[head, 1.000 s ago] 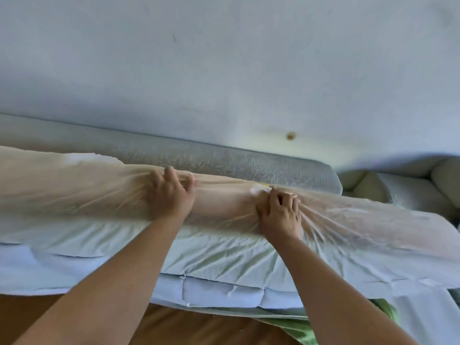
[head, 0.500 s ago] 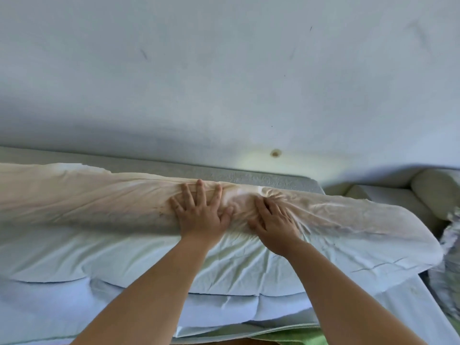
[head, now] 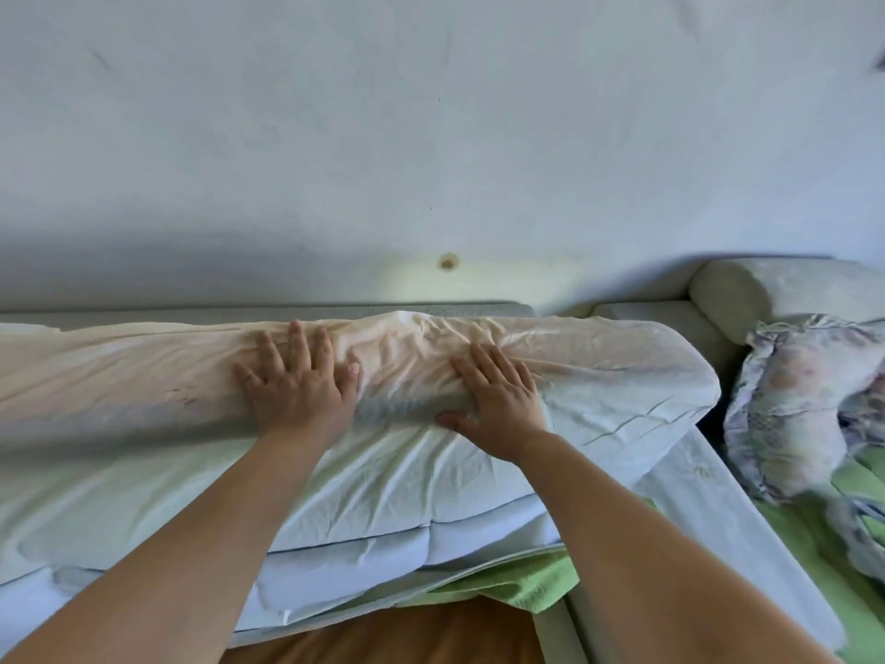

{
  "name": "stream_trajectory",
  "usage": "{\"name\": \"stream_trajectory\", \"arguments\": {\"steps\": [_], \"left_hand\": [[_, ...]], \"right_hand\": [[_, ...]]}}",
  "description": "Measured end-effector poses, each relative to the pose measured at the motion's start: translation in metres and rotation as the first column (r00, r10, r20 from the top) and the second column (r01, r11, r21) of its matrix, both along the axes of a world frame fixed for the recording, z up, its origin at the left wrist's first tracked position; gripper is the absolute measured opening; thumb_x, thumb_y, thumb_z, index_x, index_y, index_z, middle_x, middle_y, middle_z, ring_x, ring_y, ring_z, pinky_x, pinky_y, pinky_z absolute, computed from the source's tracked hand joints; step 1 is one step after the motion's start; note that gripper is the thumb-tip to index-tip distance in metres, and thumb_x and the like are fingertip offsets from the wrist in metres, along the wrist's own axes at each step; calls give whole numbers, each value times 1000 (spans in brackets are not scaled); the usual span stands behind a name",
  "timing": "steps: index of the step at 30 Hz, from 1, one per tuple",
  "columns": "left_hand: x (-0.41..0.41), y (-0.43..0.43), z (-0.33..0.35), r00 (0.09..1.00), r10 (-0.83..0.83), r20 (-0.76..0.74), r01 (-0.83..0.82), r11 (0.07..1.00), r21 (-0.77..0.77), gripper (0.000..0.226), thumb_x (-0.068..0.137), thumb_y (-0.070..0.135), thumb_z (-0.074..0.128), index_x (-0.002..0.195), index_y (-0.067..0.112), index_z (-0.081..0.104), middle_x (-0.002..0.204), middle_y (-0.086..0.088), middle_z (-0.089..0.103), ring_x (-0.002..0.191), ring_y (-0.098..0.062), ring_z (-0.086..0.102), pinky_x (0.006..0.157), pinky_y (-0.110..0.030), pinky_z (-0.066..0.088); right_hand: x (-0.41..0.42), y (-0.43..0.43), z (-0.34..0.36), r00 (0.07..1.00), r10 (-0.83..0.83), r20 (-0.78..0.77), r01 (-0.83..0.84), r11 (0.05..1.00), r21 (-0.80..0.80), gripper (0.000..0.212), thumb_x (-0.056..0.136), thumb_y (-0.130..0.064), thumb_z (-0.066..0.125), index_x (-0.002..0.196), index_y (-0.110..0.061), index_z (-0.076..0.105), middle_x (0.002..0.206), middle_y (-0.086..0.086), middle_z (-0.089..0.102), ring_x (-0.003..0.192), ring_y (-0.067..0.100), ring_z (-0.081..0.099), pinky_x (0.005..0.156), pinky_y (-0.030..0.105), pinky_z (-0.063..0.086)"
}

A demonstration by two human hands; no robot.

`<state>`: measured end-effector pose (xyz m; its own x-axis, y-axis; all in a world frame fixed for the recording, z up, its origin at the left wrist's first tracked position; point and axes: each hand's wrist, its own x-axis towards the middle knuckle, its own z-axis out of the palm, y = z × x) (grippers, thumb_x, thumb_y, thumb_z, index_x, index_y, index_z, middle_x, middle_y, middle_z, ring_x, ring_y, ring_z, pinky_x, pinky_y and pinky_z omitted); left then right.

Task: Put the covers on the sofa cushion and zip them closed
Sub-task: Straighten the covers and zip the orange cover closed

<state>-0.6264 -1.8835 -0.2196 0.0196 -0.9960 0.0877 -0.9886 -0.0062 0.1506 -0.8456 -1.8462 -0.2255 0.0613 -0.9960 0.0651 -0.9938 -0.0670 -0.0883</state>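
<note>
Hands are flat and wider apart now: a second ago both bunched the fabric in fists, and half a second ago they lay nearly touching. Nearest is brown floor, then a green towel-like cloth poking out from under a white quilted pad. Sofa cushion lies on that pad, running left to right, wrapped in its pale cover. Cover is wrinkled and cream-tinted along the far edge. Zip is out of sight, so can't tell if it's closed. Left hand is palm down on the cover near the far edge, fingers straight and spread, gripping nothing. Right hand is the same: palm down, thumb out, released, apart from the left. Floral pillow sits right of the cushion on green bedding. Behind the cushion is a grey sofa backrest, with a pale bolster far right, then a white wall with a brown spot.
</note>
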Motion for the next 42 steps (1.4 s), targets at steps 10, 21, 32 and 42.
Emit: {"name": "stream_trajectory", "arguments": {"steps": [10, 21, 32, 42], "left_hand": [[-179, 51, 4, 930, -366, 23, 363, 928, 78, 74, 89, 67, 21, 150, 30, 1, 158, 2, -9, 143, -36, -11, 111, -60, 3], [-348, 95, -1, 987, -146, 66, 147, 989, -9, 57, 99, 26, 30, 149, 33, 4, 158, 3, -6, 144, -31, -10, 107, -64, -6], [-398, 96, -24, 987, -161, 7, 161, 983, -85, 65, 84, 35, 16, 146, 45, 2, 157, 8, -11, 144, -23, -15, 105, -56, -19], [-399, 79, -46, 979, -142, 148, 189, 909, -372, 66, 68, 60, 54, 126, 27, 59, 136, -7, 53, 124, -38, 49, 96, -70, 16]], "right_hand": [[-116, 20, 10, 978, 199, -65, -205, 973, -105, 93, 64, -73, 31, 143, -25, 33, 151, -8, 31, 141, 14, 25, 116, 46, 17], [-302, 77, -58, 889, 410, -205, -448, 679, -582, 72, 67, -5, 70, 133, -15, 42, 137, 17, 49, 131, 29, 36, 108, 47, 30], [-294, 85, -88, 857, 508, 83, -337, 674, -657, 56, 75, -14, 56, 129, -6, 40, 136, 10, 38, 127, 27, 38, 107, 44, 30], [-275, 93, -135, 652, 444, 614, -148, 870, -471, 54, 81, -16, 47, 131, -6, 28, 100, 18, 61, 81, 15, 51, 68, 23, 45]]}}
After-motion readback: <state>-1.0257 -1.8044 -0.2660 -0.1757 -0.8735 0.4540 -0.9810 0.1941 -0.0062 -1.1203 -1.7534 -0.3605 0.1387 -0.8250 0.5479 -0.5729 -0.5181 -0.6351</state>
